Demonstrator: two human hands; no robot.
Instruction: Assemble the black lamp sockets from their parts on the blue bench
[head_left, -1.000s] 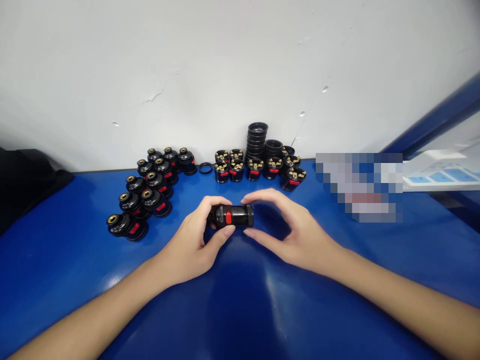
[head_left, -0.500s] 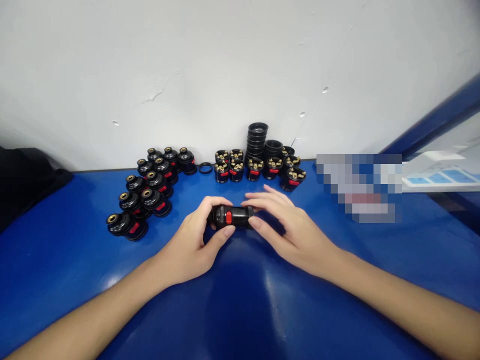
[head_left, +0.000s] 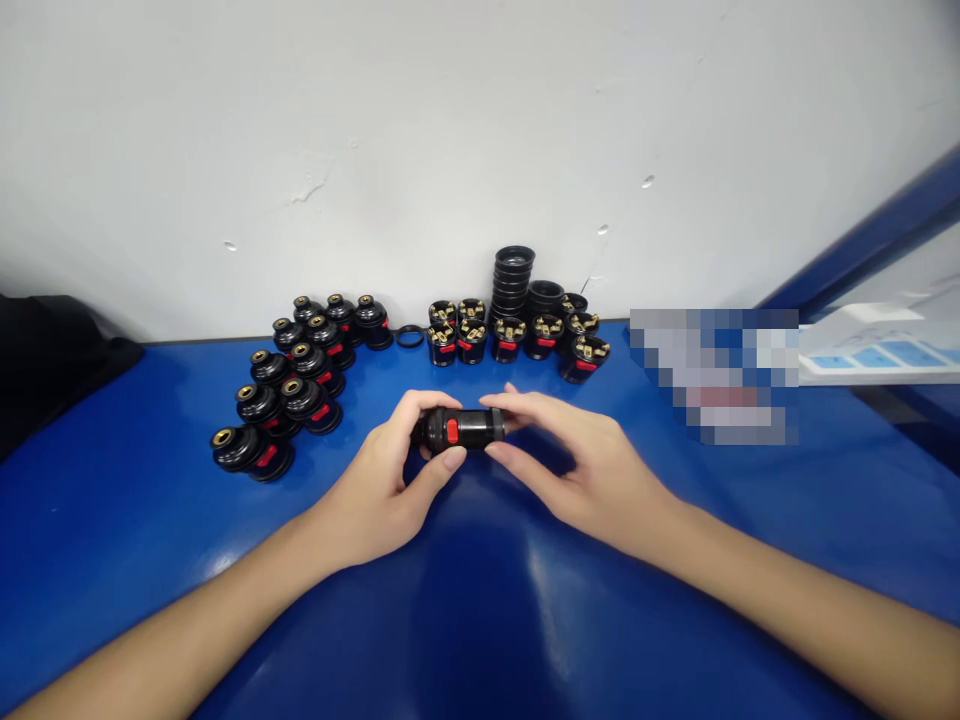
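Note:
A black lamp socket (head_left: 474,431) with a red switch lies on its side in the air or just over the table, near the middle; which of the two I cannot tell. My left hand (head_left: 386,490) is wrapped round its narrower capped end, thumb below the red switch. At the other end, a black threaded ring (head_left: 498,424) sits round the socket's rim. The thumb and fingers of my right hand (head_left: 589,455) grip that ring from front and back. The right hand's other fingers are partly hidden behind.
Several capped lamp sockets (head_left: 306,398) stand in rows at left. Behind the hands are several open socket bodies (head_left: 510,340) with brass contacts, a stack of black rings (head_left: 514,285) and one loose ring (head_left: 410,336). A pale wall (head_left: 420,150) borders the blue table (head_left: 135,470).
My right hand's fingers have shifted round the ring, with thumb and forefinger now drawn to its front and back. The left hand keeps its hold; the socket has moved slightly left.

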